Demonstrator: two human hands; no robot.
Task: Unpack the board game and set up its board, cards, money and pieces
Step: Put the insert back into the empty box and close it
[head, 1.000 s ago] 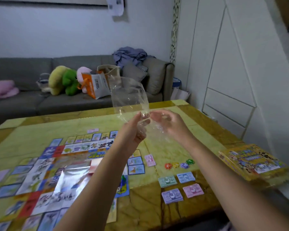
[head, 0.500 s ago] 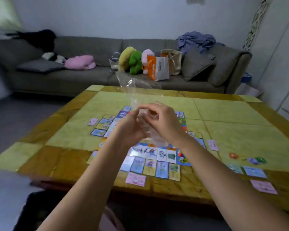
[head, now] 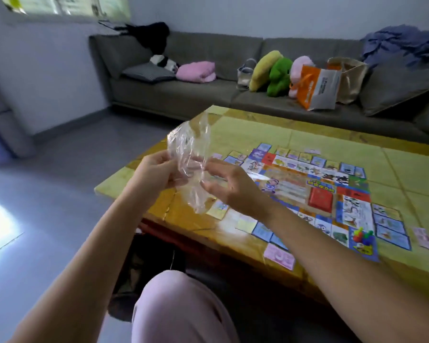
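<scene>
while both bare forearms reached up from the bottom corners of the view and met over the near left corner of the table (head: 235, 125), the left hand (head: 156, 177) was held with its back to the camera, fingers curled inward and thumb pressed across, gripping the clear plastic bag (head: 188, 149) at about its middle. the right hand (head: 229, 186) faced it from the other side, palm turned left, fingers loosely spread and slightly bent. its forefinger and thumb tips lay at the bag's right edge, but whether they pinched the film or only touched it could not be told.

the bag stood crumpled and roughly upright between the two hands, its upper end rising above the knuckles and its lower end hanging below them, over the table's edge.

the board (head: 307, 191) lay flat on the table to the right of the hands, with rows of cards along its sides, and the right forearm crossed above its near left corner. a cluster of coloured pieces (head: 362, 235) sat on the board's near right corner. a pink note (head: 279, 256) lay on the table just beside the board's near edge.

a grey sofa (head: 196, 92) with plush toys (head: 280, 75) stood beyond the table.
</scene>
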